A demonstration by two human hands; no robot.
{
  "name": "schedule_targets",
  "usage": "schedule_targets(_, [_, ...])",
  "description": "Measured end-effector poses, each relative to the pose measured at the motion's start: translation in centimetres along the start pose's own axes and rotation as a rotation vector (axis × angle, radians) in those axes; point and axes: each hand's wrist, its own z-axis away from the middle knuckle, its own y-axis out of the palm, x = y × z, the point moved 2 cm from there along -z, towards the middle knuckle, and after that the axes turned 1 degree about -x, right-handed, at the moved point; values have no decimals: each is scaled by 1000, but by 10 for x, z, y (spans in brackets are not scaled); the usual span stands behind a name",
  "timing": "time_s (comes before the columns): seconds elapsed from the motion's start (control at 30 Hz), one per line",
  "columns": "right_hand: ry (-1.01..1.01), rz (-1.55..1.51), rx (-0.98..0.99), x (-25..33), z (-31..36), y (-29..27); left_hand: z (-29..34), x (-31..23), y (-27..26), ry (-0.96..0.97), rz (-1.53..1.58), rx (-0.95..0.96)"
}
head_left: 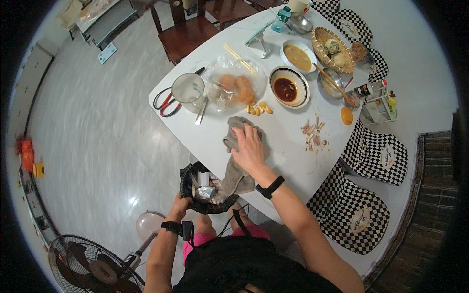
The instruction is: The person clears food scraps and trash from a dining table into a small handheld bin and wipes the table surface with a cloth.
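My right hand rests on a grey-brown cloth on the white table, its fingers bent over the cloth's far part. The cloth's near end hangs at the table edge, above a bin lined with a black bag. My left hand grips the bin's left rim beneath the table edge; some of its fingers are hidden. Inside the bin lie crumpled foil and other waste. Just beyond the cloth are several yellow peanut-like pieces. To the right, bone-like scraps and crumbs lie on the tabletop.
Farther off stand a glass, scissors, a plastic bag of round orange-brown food, a bowl of dark sauce, a soup bowl and a basket. Checkered chairs line the right; a fan stands lower left.
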Motion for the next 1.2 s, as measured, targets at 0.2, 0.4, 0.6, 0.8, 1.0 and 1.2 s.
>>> schedule_targets(0.2, [30,-18,-34,13,-53,20,4,3,-17,27,53,22])
schedule_targets(0.4, [30,80,-139,6,-99,32,3,8,-26,-11,53,-21])
schedule_targets(0.6, [-2,84,-156,-6,-127,37,17,-13,-15,-36,15,-64])
schedule_targets(0.8, [20,163,-148,-9,-126,39,7,-10,-23,31,45,53])
schedule_targets(1.0, [154,196,-232,-35,-92,28,1,-8,-19,0,-20,38])
schedule_targets(1.2, [306,214,-129,-57,-53,14,0,-11,-15,5,-13,82])
